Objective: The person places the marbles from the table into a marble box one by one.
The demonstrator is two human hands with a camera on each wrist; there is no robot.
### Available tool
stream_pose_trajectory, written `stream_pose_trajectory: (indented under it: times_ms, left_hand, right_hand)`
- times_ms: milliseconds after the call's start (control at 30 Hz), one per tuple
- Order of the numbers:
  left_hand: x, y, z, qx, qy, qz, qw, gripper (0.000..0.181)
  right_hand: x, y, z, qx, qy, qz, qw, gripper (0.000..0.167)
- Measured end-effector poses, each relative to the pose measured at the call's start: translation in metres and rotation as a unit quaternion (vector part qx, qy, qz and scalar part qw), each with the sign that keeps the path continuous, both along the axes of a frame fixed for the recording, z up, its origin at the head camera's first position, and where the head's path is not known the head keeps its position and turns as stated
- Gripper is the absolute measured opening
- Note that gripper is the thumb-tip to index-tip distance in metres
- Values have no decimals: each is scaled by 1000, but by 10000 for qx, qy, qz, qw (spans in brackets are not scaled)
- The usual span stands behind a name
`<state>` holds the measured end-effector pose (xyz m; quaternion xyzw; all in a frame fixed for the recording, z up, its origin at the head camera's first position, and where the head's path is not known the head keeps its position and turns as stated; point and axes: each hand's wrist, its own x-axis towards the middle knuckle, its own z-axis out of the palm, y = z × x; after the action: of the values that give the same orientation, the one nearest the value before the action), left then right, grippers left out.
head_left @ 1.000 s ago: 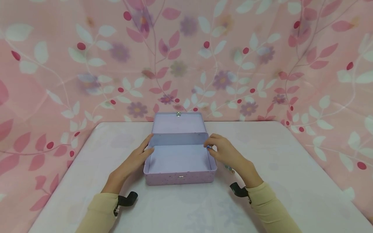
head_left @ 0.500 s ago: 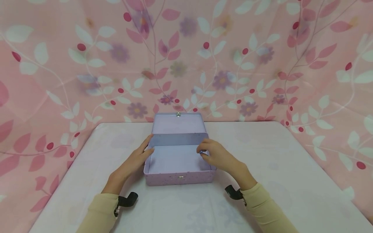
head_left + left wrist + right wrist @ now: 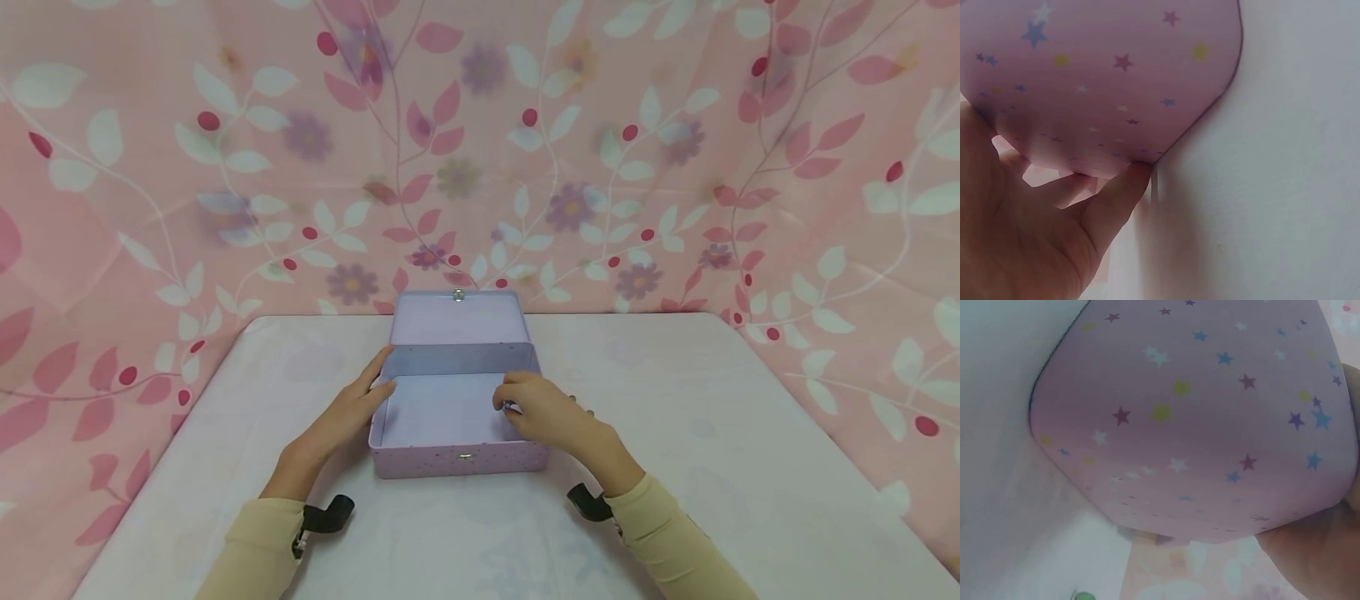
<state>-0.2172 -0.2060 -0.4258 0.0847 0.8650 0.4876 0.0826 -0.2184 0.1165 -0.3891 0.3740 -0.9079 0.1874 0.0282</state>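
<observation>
An open lilac tin box (image 3: 461, 460), printed with small stars, lies in front of me. Its lid (image 3: 459, 318) is tipped back behind it. My left hand (image 3: 341, 421) holds the box's left wall, thumb over the rim. In the left wrist view, that hand's fingers lie against the starred tin. Over the right part of the box, my right hand (image 3: 547, 410) pinches a small bluish thing (image 3: 510, 405), mostly hidden by the fingers. Its kind cannot be made out.
A few small round things (image 3: 590, 412) peek out from behind my right hand, right of the box. The right wrist view catches a small green thing (image 3: 1083, 595) on the table. A white cloth (image 3: 712, 467) covers the table, with a pink floral curtain (image 3: 480, 150) behind.
My right hand has moved left and toward me, from the box's right rim to over its inside, carrying the small bluish thing. The left hand has stayed in place.
</observation>
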Motion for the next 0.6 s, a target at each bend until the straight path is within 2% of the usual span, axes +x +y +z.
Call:
stream_pose_trajectory:
  times_ms: [300,600]
  left_hand:
    - [0,-1,-5,37,-56,19,10000,64]
    - [0,0,-3,64,23,-24,10000,64]
  right_hand:
    - [-3,-5,-1,429,-185,-171,9988,18]
    - [-7,-12,-2,851,-140,-247,9960,16]
